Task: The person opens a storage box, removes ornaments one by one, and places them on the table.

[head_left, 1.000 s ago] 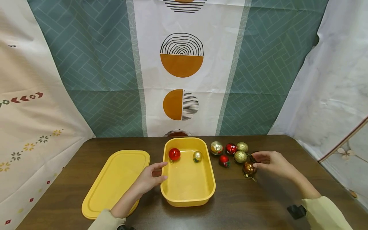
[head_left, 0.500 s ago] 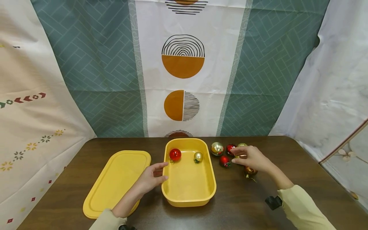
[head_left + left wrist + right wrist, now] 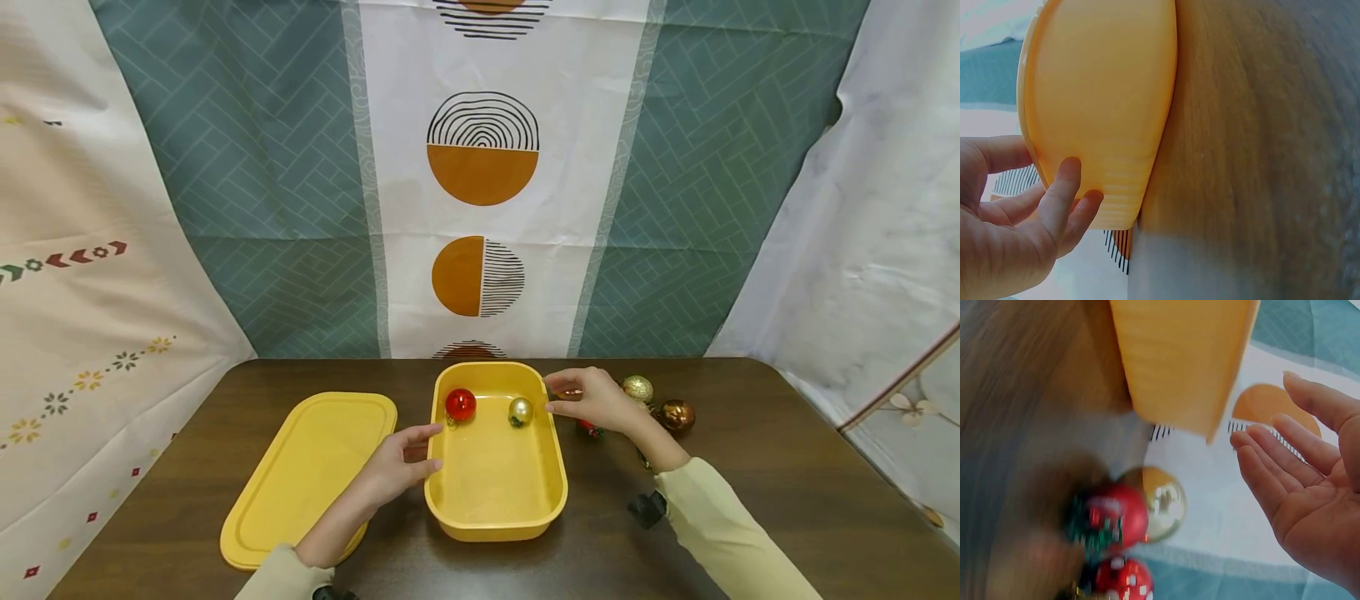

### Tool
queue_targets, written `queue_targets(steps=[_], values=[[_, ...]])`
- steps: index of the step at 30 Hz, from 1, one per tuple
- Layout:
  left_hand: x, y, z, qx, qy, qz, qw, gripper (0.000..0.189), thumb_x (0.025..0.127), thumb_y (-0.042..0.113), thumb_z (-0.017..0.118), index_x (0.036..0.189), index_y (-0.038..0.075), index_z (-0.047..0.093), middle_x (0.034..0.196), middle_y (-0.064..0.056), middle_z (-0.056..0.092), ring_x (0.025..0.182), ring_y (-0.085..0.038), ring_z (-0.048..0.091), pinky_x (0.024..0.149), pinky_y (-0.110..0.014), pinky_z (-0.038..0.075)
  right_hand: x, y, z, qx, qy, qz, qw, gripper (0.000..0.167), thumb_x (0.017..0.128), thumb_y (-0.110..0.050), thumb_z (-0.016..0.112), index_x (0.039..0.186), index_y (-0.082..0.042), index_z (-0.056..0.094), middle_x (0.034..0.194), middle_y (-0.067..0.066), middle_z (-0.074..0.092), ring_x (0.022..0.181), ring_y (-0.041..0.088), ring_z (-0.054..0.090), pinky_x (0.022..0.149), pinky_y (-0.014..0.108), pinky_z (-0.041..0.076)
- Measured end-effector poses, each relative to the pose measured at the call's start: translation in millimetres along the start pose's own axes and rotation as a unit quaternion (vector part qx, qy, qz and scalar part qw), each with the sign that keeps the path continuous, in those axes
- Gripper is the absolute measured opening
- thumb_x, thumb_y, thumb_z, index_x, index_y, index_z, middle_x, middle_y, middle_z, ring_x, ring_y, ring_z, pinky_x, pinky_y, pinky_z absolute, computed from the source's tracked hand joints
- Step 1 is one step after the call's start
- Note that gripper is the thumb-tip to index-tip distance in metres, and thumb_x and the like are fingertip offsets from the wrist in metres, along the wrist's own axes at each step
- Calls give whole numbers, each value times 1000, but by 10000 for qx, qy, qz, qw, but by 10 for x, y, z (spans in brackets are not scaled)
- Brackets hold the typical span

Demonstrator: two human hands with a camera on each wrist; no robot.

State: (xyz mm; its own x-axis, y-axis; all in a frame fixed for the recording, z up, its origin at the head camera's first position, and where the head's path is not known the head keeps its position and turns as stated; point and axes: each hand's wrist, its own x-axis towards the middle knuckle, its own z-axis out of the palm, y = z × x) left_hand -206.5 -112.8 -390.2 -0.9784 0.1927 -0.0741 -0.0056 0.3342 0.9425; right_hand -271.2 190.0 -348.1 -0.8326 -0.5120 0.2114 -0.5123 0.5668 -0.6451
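My left hand [image 3: 397, 462] holds the left rim of a yellow plastic box [image 3: 495, 492]. In the left wrist view, fingertips lie on the outer wall while other digits pass behind the rim. Inside the box are a shiny red Christmas bauble [image 3: 461, 405] and a small gold bauble [image 3: 521, 410]. My right hand [image 3: 596, 400] hovers by the box's right rim, fingers loosely bent. The right wrist view shows its palm with nothing in it. Below it there, a red bauble with green trim [image 3: 1116, 515], a shiny gold bauble [image 3: 1163, 503] and a white-dotted red bauble [image 3: 1125, 578] cluster together.
A yellow lid [image 3: 307, 475] lies flat left of the box. Past my right wrist sit a brown bauble [image 3: 677, 415] and a glittery gold one [image 3: 637, 388]; my right hand and forearm cover others. Patterned cloth [image 3: 483, 167] hangs behind the dark wooden table [image 3: 750, 500].
My right hand has moved left from the brown baubles, across the cluster, to the box's right rim. A brown bauble previously covered by it now shows. My left hand stays at the box.
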Motion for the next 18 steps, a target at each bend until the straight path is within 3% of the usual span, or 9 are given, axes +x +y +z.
queue_targets(steps=[4, 11, 15, 18], values=[[14, -9, 1, -14, -44, 66, 10000, 49, 80, 1, 65, 127, 0, 50, 124, -22, 51, 105, -33, 55, 77, -39, 52, 134, -55, 128, 26, -39, -17, 10000, 43, 81, -14, 68, 115, 10, 57, 111, 24, 60, 97, 32, 61, 80, 39, 51], [23, -25, -1, -69, -160, 198, 9997, 49, 81, 1, 64, 128, -3, 48, 123, -24, 51, 105, -33, 55, 77, -38, 52, 303, -105, 320, -594, -293, -91, 9978, 41, 79, -13, 69, 114, 7, 60, 109, 18, 63, 97, 30, 61, 82, 39, 50], [24, -24, -13, -134, -193, 250, 9994, 49, 81, 0, 63, 128, -4, 48, 123, -25, 51, 105, -35, 55, 77, -37, 53, 396, -139, 403, -1276, -307, -276, 9910, 38, 74, -10, 71, 107, 6, 63, 99, 17, 67, 84, 25, 64, 75, 35, 52], [25, -24, -18, -152, -205, 277, 9993, 49, 81, 0, 63, 128, -5, 48, 122, -26, 51, 105, -35, 55, 77, -37, 53, 452, -169, 455, -1736, -290, -249, 9841, 35, 70, -6, 71, 103, 6, 65, 91, 15, 68, 68, 18, 55, 66, 29, 48]])
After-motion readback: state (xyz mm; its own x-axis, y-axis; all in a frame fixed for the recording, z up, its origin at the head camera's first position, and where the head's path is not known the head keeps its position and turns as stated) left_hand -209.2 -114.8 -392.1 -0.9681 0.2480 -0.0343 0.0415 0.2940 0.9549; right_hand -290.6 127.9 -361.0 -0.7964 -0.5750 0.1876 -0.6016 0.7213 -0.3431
